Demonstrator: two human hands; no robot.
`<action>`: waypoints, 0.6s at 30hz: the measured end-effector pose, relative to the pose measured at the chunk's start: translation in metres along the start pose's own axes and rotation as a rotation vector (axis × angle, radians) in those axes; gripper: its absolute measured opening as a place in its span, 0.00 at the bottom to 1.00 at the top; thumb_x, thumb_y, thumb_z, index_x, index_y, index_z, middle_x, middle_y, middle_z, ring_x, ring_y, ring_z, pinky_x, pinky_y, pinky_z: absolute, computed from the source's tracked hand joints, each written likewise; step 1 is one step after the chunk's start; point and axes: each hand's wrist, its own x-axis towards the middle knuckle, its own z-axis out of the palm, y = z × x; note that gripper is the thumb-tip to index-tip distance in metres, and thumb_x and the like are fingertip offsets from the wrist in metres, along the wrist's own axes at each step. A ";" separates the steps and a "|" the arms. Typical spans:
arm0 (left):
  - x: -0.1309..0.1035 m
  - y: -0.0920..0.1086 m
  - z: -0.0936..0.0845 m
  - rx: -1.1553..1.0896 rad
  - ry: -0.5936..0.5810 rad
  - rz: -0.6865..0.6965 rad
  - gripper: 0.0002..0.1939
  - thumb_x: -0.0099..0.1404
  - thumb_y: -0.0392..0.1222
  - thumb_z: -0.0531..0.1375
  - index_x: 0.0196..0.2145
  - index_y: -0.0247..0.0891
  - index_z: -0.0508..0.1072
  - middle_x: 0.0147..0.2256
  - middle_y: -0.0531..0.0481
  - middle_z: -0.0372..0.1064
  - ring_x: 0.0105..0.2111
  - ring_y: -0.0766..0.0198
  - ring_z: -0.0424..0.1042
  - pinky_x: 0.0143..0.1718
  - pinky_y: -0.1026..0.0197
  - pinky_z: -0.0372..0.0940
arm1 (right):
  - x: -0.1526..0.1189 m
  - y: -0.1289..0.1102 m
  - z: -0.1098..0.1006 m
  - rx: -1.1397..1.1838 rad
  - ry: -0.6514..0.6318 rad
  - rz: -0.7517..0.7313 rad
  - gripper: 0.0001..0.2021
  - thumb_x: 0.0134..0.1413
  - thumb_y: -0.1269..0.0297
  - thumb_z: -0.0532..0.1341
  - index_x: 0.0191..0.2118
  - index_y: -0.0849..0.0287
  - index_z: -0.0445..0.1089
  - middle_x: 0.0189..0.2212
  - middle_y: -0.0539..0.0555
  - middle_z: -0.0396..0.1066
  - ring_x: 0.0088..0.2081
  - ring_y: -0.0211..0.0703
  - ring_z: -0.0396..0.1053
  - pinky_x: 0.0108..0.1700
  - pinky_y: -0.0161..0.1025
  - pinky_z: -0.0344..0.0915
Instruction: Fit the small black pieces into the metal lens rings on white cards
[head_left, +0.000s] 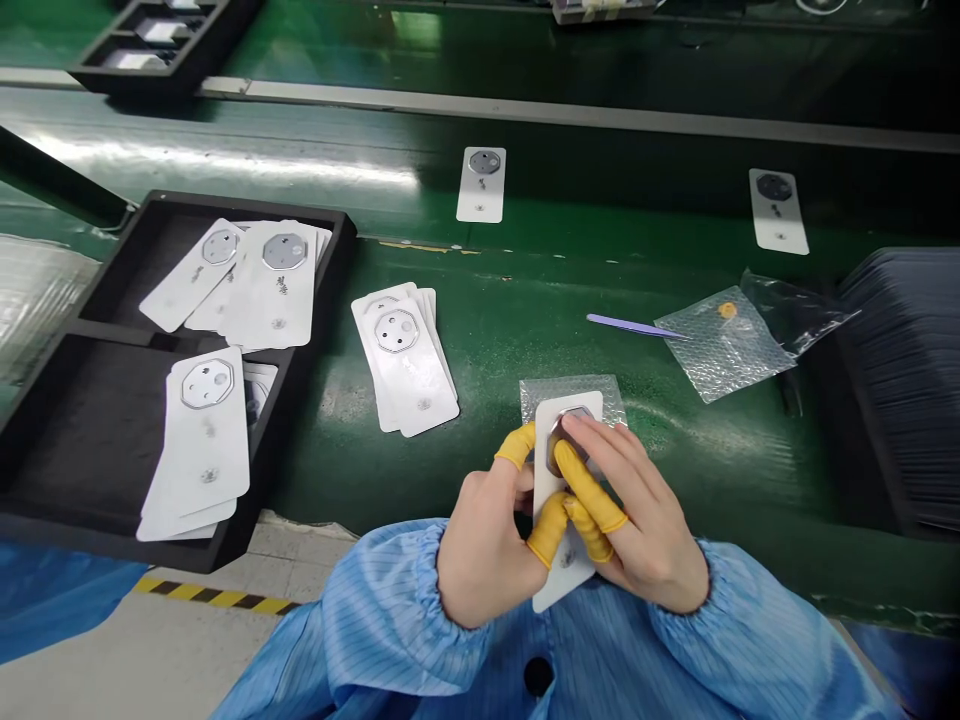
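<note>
A white phone back panel (561, 580) with an octagonal camera plate is held tilted close to my body. My left hand (489, 535) grips its left side, with yellow finger cots on the thumb and a finger. My right hand (646, 515) is closed on the right side, yellow-cotted digits against the face and fingertips over the camera plate, which they partly hide. Beneath the panel's top end lies a piece of bubble wrap (534, 390). Left of my hands sits a small stack of similar panels (409, 370).
A black two-section tray (82, 430) at left holds more panels. Two single panels (481, 185) (780, 212) lie farther back. Purple tweezers (626, 324) touch a bubble-wrap sheet (724, 355). At right stands a black box of dark upright sheets (904, 390). Another black tray (169, 45) is at top left.
</note>
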 end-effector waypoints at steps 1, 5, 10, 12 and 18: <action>0.001 0.000 0.000 -0.030 -0.009 -0.015 0.26 0.58 0.36 0.62 0.54 0.36 0.60 0.29 0.48 0.74 0.26 0.59 0.74 0.27 0.61 0.69 | -0.001 0.000 0.002 0.033 -0.017 0.012 0.26 0.58 0.73 0.53 0.62 0.66 0.55 0.63 0.68 0.52 0.63 0.64 0.53 0.56 0.64 0.61; 0.006 0.002 0.000 -0.333 -0.062 -0.088 0.26 0.58 0.36 0.64 0.52 0.37 0.60 0.27 0.51 0.74 0.23 0.65 0.72 0.25 0.66 0.67 | -0.009 0.005 0.012 0.283 0.090 0.091 0.27 0.58 0.74 0.53 0.64 0.59 0.54 0.65 0.59 0.51 0.63 0.58 0.55 0.59 0.60 0.61; 0.015 0.005 0.000 -0.595 -0.130 -0.071 0.22 0.62 0.41 0.63 0.52 0.39 0.63 0.36 0.47 0.76 0.29 0.65 0.75 0.31 0.65 0.70 | -0.009 0.005 0.017 0.435 0.292 0.398 0.33 0.54 0.76 0.58 0.65 0.50 0.51 0.67 0.54 0.44 0.64 0.59 0.52 0.61 0.62 0.58; 0.019 0.004 0.001 -0.563 -0.054 -0.043 0.18 0.65 0.43 0.60 0.52 0.39 0.65 0.43 0.44 0.75 0.36 0.62 0.75 0.36 0.64 0.70 | -0.006 0.002 0.016 0.460 0.254 0.403 0.34 0.53 0.75 0.60 0.65 0.50 0.51 0.67 0.55 0.45 0.65 0.59 0.51 0.61 0.61 0.59; 0.033 -0.007 -0.009 -0.487 0.193 -0.054 0.19 0.63 0.48 0.61 0.48 0.34 0.68 0.40 0.42 0.76 0.38 0.57 0.76 0.40 0.59 0.70 | 0.015 0.012 0.010 0.429 0.131 0.295 0.31 0.56 0.74 0.59 0.64 0.50 0.52 0.65 0.54 0.49 0.65 0.51 0.51 0.63 0.53 0.58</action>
